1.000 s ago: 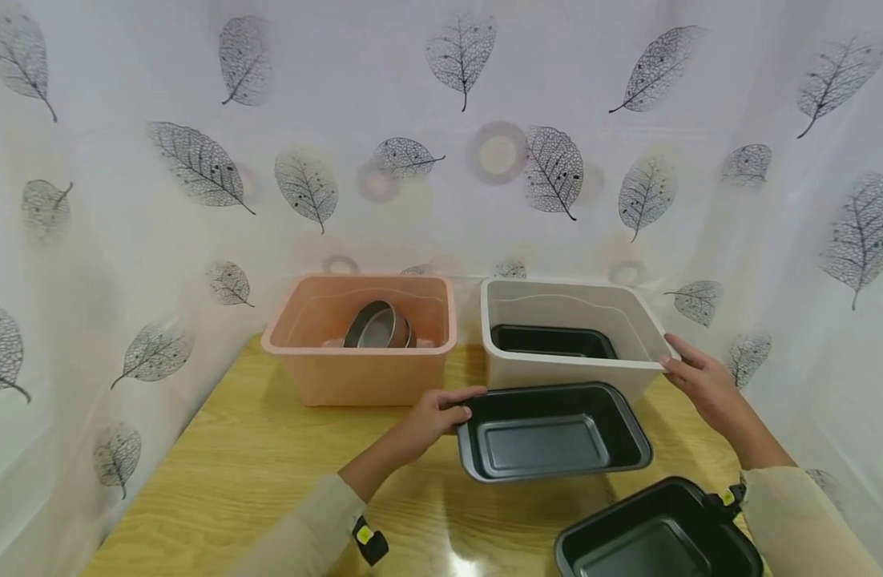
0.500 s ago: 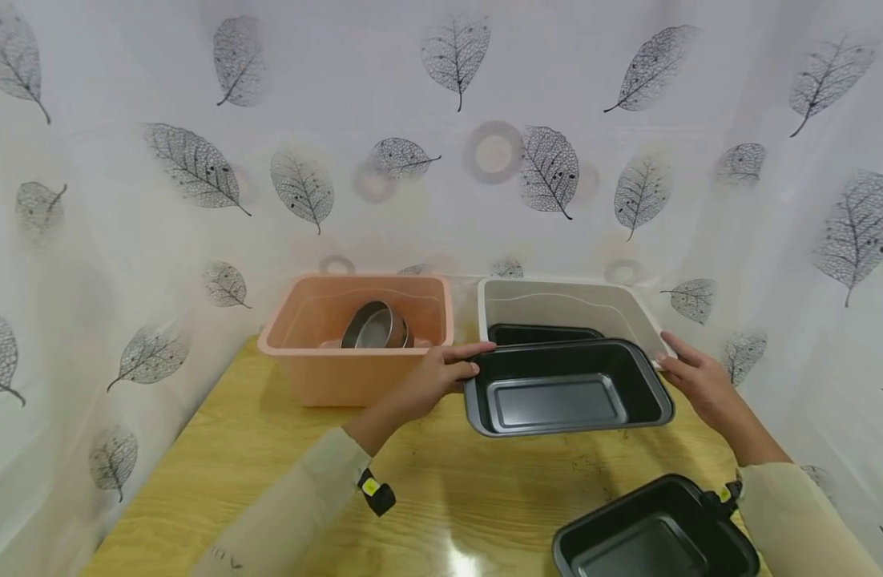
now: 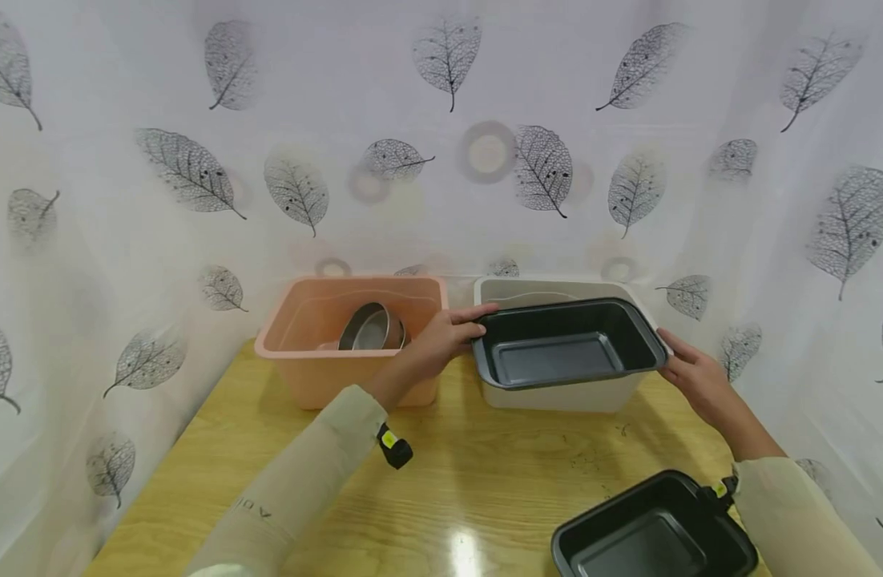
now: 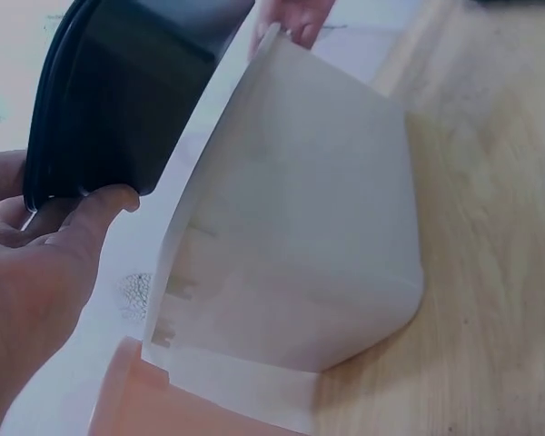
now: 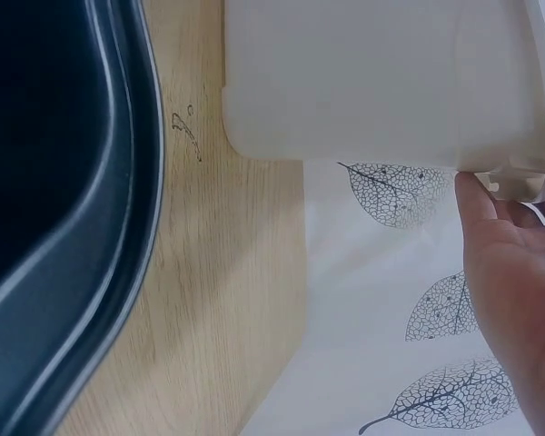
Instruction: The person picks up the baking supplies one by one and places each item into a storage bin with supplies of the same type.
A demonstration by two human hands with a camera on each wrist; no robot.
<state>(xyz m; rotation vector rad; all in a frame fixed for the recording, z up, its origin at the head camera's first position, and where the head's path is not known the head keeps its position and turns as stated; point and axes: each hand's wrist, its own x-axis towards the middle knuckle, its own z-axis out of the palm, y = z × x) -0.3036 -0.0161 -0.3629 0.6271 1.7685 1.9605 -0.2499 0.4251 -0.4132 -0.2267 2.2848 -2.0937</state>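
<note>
My left hand [image 3: 445,340] pinches the left rim of a dark rectangular loaf pan [image 3: 557,353], thumb on one side and fingers on the other. The pan hangs tilted over the white plastic bin [image 3: 557,396], covering most of its opening. In the left wrist view the pan [image 4: 132,100] is above the bin's rim. My right hand [image 3: 697,381] grips the right rim of the white bin; in the right wrist view its thumb and fingers [image 5: 477,195] close on the bin's corner. The dark pan inside the bin is hidden now.
A pink plastic bin [image 3: 355,377] with round metal cake tins [image 3: 372,327] stands left of the white bin. Another dark pan [image 3: 654,533] sits on the wooden table [image 3: 384,513] at front right, under the right wrist. A leaf-print curtain [image 3: 398,72] hangs behind.
My left hand has lifted the loaf pan up and away from me, from in front of the white bin to over its opening. The right hand stays at the bin's rim.
</note>
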